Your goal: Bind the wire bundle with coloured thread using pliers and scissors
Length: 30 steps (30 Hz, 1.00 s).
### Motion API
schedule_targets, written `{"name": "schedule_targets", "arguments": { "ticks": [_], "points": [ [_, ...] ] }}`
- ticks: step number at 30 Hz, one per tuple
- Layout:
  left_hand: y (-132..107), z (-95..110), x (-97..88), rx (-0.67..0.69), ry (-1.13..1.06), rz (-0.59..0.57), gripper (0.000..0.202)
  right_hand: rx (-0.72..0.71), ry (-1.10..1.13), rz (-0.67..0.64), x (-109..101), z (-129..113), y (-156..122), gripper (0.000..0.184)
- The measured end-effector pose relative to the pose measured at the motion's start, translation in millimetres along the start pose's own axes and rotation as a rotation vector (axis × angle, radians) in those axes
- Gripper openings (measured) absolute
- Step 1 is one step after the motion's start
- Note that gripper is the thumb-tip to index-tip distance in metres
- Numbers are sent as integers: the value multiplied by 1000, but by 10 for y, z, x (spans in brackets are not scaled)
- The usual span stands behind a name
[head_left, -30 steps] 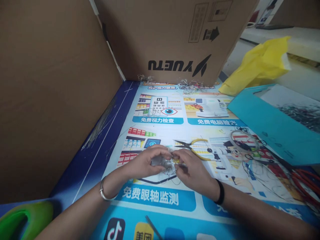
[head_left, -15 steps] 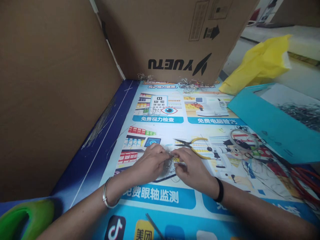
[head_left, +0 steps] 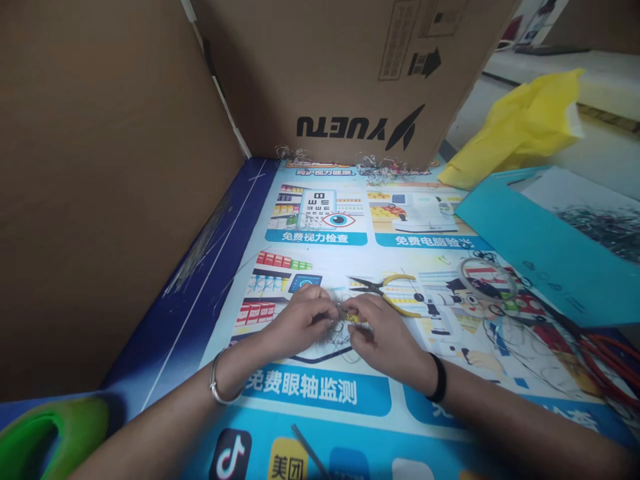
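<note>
My left hand (head_left: 300,323), with a silver bangle at the wrist, is closed in a pinch at the edge of a loose tangle of thin wire (head_left: 340,333). Facing it, my right hand (head_left: 387,340), wearing a black band, has its fingertips pinched on the same wire. A small yellow patch shows between the right fingers; whether it is an object or print on the sheet is unclear. Just beyond my right hand lie pliers (head_left: 383,289) with yellow handles, jaws pointing left. The wire ends between the fingertips are too fine to follow.
Cardboard walls (head_left: 320,73) stand at the left and back. Wire scraps (head_left: 383,170) lie along the back, and straight wires (head_left: 197,257) at left. On the right are a blue box (head_left: 530,247) holding wire, a yellow bag (head_left: 515,127), a wire coil (head_left: 487,277) and red-handled scissors (head_left: 610,367). Green tape roll (head_left: 85,427) at lower left.
My left hand has turned slightly and its fingers have drawn a little apart from the right ones. The bangle has slid round on the wrist. My right hand stays almost still.
</note>
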<state>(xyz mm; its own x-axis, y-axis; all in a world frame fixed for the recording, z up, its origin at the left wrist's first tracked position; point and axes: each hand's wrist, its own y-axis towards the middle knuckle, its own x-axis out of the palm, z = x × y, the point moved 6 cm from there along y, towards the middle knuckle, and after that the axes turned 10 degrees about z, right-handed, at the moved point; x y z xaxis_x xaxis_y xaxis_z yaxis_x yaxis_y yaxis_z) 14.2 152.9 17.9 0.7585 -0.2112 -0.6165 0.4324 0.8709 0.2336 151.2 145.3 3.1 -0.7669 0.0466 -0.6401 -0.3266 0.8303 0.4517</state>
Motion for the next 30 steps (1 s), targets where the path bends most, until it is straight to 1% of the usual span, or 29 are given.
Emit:
{"name": "schedule_targets", "arguments": {
  "ticks": [7, 14, 20, 25, 30],
  "points": [
    [-15, -38, -92, -52, -49, 16, 10, 16, -1, -9, -9, 1, 7, 33],
    [-30, -16, -151, -80, -26, -11, 12, 13, 9, -16, -8, -11, 15, 33],
    [-80, -48, -126, -231, -134, 5, 15, 18, 18, -12, -28, -15, 16, 33],
    [-167, -151, -31, -452, -278, 10, 7, 18, 19, -20, -26, -11, 10, 32],
    [-206, -154, -4, -536, -314, 11, 4, 25, 29, -33, -17, -8, 21, 31]
  ]
}}
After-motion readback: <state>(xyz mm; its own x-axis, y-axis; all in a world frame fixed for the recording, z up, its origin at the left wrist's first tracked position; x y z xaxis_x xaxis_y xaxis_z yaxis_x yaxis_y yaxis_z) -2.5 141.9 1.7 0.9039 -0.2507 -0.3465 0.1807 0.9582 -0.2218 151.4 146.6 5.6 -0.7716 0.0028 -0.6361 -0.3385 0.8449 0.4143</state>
